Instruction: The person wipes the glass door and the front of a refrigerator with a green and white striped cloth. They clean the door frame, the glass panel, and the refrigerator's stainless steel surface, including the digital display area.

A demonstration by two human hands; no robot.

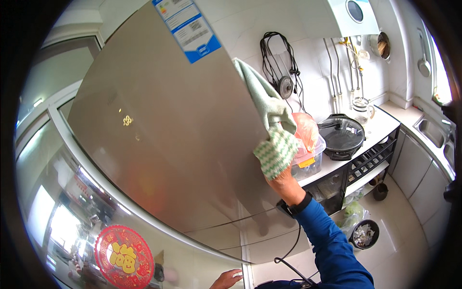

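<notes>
My right hand (284, 185) presses a green-and-white patterned cloth (276, 153) against the side edge of a tall brownish-grey refrigerator (178, 125). Its fingers are covered by the cloth. Just above, a pale green towel (262, 91) hangs along the same edge and meets the cloth. Low in the picture, my left hand (227, 279) shows only in part, fingers stretched toward the white upright of a glass door; it holds nothing that I can see. A blue-and-white label (187, 29) sticks to the refrigerator's upper front.
Right of the refrigerator, a counter carries a clear plastic box (308, 164), an orange-red bag (305, 130), a black lidded electric pan (340, 137) and a glass pitcher (361, 110). Black cables (279, 62) hang on the wall. A bin (364, 234) stands on the floor; a sink (430, 130) lies far right.
</notes>
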